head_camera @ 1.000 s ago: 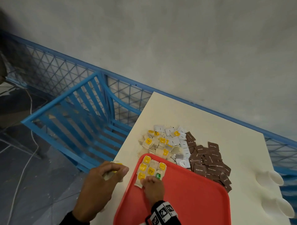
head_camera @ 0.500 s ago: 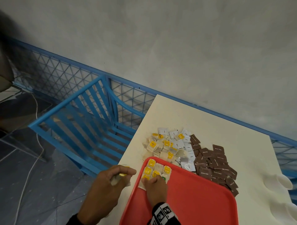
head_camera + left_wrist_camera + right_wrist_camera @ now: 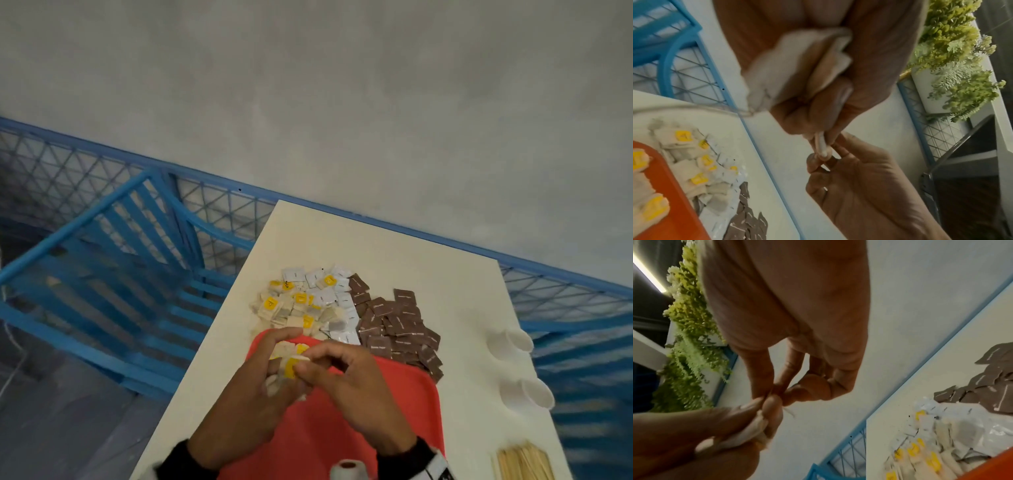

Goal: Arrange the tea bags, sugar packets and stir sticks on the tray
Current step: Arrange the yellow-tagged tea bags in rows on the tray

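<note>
Over the far-left corner of the red tray (image 3: 346,431), my left hand (image 3: 274,370) grips a bundle of tea bags (image 3: 797,65) in its palm. Its fingertips hold out one tea bag with a yellow tag (image 3: 291,366). My right hand (image 3: 308,363) meets it and pinches that tea bag's edge (image 3: 822,147) between thumb and forefinger. The hands partly hide a few tea bags lying on the tray corner (image 3: 286,347). Beyond the tray lie a loose heap of tea bags (image 3: 294,308), white sugar packets (image 3: 325,294) and brown sugar packets (image 3: 397,325). Wooden stir sticks (image 3: 524,462) lie at the near right.
Two white cups (image 3: 513,342) lie on their sides near the table's right edge. A blue slatted rack (image 3: 102,274) and a blue wire fence (image 3: 222,209) stand to the left of and behind the table. Potted greenery (image 3: 953,48) shows in the wrist views.
My right hand has lifted off the tea bags on the tray. My left hand has come in from beside the tray's left edge. The two now meet on one tea bag.
</note>
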`<state>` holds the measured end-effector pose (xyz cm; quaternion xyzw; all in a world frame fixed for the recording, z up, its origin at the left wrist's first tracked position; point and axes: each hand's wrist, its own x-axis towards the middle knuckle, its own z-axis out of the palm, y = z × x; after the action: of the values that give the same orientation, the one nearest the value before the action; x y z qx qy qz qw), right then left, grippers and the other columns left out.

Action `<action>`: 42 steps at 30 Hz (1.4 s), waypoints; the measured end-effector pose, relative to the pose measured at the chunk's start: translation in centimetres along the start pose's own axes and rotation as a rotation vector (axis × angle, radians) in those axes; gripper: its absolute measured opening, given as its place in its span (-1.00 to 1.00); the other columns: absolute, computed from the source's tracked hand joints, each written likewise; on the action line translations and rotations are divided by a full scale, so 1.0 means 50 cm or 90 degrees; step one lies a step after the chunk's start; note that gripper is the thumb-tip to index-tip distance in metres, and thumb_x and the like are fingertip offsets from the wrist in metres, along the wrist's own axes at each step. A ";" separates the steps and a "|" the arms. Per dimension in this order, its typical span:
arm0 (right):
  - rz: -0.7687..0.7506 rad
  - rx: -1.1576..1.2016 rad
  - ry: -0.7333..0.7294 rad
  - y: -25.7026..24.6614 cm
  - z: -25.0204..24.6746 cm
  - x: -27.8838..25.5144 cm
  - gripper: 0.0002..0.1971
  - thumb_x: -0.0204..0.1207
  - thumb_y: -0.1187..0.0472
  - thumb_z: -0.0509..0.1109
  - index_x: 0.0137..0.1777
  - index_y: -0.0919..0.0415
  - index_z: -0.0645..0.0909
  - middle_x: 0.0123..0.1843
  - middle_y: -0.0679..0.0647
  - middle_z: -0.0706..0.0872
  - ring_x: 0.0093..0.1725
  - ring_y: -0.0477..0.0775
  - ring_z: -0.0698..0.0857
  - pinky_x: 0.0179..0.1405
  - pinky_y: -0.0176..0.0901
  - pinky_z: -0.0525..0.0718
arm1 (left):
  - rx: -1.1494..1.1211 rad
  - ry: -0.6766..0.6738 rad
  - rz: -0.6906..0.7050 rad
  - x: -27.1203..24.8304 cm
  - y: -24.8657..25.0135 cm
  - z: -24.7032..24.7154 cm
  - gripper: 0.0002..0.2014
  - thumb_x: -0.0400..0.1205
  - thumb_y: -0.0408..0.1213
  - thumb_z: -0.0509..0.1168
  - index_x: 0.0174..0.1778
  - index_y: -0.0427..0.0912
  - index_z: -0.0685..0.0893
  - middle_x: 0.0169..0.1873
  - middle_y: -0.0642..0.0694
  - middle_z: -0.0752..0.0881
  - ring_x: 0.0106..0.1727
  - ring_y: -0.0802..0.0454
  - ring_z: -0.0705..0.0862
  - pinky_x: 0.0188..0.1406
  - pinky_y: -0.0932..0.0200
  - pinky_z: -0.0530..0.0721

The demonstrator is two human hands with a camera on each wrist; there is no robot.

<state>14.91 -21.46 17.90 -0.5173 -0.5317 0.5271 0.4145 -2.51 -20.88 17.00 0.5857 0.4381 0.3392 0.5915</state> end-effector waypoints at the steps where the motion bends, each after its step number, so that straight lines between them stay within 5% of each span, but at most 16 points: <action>1: -0.009 0.011 0.029 0.000 -0.016 -0.009 -0.92 0.50 0.29 0.56 -0.11 0.32 0.77 -0.36 -0.05 0.76 -0.33 -0.17 0.63 -0.21 -0.36 0.56 | 0.001 -0.001 0.011 0.004 0.001 0.016 -0.51 0.65 -0.37 0.42 0.38 0.23 0.51 -0.10 -0.26 0.82 -0.11 -0.12 0.82 -0.01 0.00 0.77; 4: -0.039 0.024 0.100 0.002 -0.068 -0.031 -0.93 0.51 0.24 0.55 -0.10 0.24 0.77 -0.30 0.01 0.75 -0.29 -0.14 0.63 -0.24 -0.34 0.55 | 0.030 -0.020 0.033 0.015 0.018 0.055 -0.69 0.64 -0.27 0.43 0.23 0.18 0.64 -0.27 -0.21 0.79 -0.46 0.24 0.63 -0.38 0.41 0.55; 7: -0.064 0.019 0.123 -0.004 -0.109 -0.050 -0.90 0.50 0.23 0.51 -0.09 0.27 0.74 -0.29 0.14 0.75 -0.28 -0.10 0.66 -0.25 -0.36 0.58 | 0.085 -0.065 0.048 0.021 0.026 0.084 -0.75 0.67 -0.30 0.39 0.05 0.24 0.72 -0.30 -0.10 0.80 -0.41 0.24 0.59 -0.36 0.37 0.52; 11: -0.096 0.025 0.160 -0.017 -0.147 -0.068 -0.87 0.45 0.20 0.51 -0.10 0.25 0.74 -0.24 0.16 0.79 -0.25 -0.09 0.71 -0.20 -0.32 0.63 | 0.032 -0.043 0.011 0.024 0.029 0.114 -0.83 0.69 -0.36 0.34 0.11 -0.04 0.75 -0.41 -0.11 0.70 -0.63 0.29 0.43 -0.63 0.51 0.36; 14: -0.108 -0.025 0.166 -0.021 -0.170 -0.076 -0.91 0.44 0.08 0.52 -0.13 0.07 0.76 -0.25 0.16 0.79 -0.29 0.08 0.66 -0.23 -0.09 0.60 | 0.007 0.039 0.061 0.035 0.047 0.123 -0.87 0.65 -0.24 0.40 0.08 0.01 0.77 -0.49 -0.20 0.53 -0.66 0.29 0.38 -0.63 0.51 0.35; 17: -0.128 -0.070 0.140 -0.032 -0.180 -0.079 -0.94 0.48 0.08 0.52 -0.12 0.03 0.78 -0.22 0.12 0.81 -0.25 0.32 0.68 -0.22 0.19 0.62 | 0.037 0.093 0.135 0.051 0.068 0.126 -0.82 0.55 0.02 0.51 0.04 0.14 0.79 -0.51 0.00 0.56 -0.50 0.20 0.50 -0.45 0.37 0.49; 23: -0.154 -0.101 0.142 -0.040 -0.179 -0.070 -0.87 0.51 0.10 0.53 0.02 -0.11 0.77 -0.05 -0.04 0.81 -0.12 0.12 0.72 -0.07 0.14 0.68 | 0.030 0.107 0.170 0.072 0.093 0.146 -0.82 0.55 -0.02 0.50 -0.18 -0.06 0.81 -0.52 0.12 0.61 -0.52 0.26 0.48 -0.44 0.38 0.44; 27: -0.155 -0.116 0.113 -0.025 -0.180 -0.075 -0.85 0.55 -0.06 0.49 -0.04 -0.05 0.81 0.14 -0.07 0.78 0.13 0.05 0.75 0.01 0.06 0.70 | -0.075 0.138 0.094 0.072 0.092 0.134 -0.82 0.49 -0.08 0.49 -0.21 -0.13 0.80 -0.54 0.04 0.54 -0.64 0.21 0.33 -0.65 0.43 0.32; 30: -0.149 -0.107 0.137 -0.023 -0.174 -0.070 -0.86 0.59 -0.01 0.48 0.07 -0.07 0.81 0.23 -0.09 0.76 0.23 0.03 0.73 0.10 0.09 0.73 | -0.079 0.123 0.085 0.072 0.092 0.125 -0.79 0.47 -0.09 0.49 -0.19 -0.18 0.80 -0.51 -0.09 0.60 -0.64 0.24 0.33 -0.63 0.47 0.32; 33: -0.157 -0.100 0.103 -0.027 -0.149 -0.062 -0.87 0.55 -0.04 0.50 0.03 -0.08 0.81 0.17 -0.09 0.79 0.18 0.05 0.75 0.04 0.08 0.75 | -0.075 0.116 0.086 0.068 0.091 0.117 -0.76 0.48 -0.14 0.47 -0.16 -0.28 0.79 -0.57 0.06 0.51 -0.67 0.27 0.35 -0.62 0.51 0.32; 37: -0.146 -0.072 0.120 -0.025 -0.111 -0.054 -0.95 0.49 0.07 0.52 -0.11 -0.08 0.82 -0.16 -0.06 0.82 -0.19 -0.11 0.73 -0.19 -0.09 0.66 | -0.087 0.096 0.065 0.053 0.086 0.101 -0.75 0.51 -0.16 0.44 -0.14 -0.32 0.77 -0.58 0.09 0.55 -0.70 0.28 0.35 -0.65 0.50 0.33; 42: -0.020 0.004 0.096 0.062 -0.065 -0.020 -0.92 0.51 0.32 0.53 -0.21 0.26 0.76 -0.45 0.00 0.68 -0.43 -0.14 0.58 -0.38 -0.37 0.51 | -0.069 0.169 -0.011 0.018 0.035 0.045 -0.81 0.61 -0.12 0.41 -0.17 -0.17 0.77 -0.51 -0.02 0.55 -0.67 0.13 0.31 -0.69 0.34 0.30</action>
<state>18.58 -22.28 15.28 -0.5461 -0.5051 0.4819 0.4632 0.10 -20.78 18.48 0.4991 0.4987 0.4319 0.5618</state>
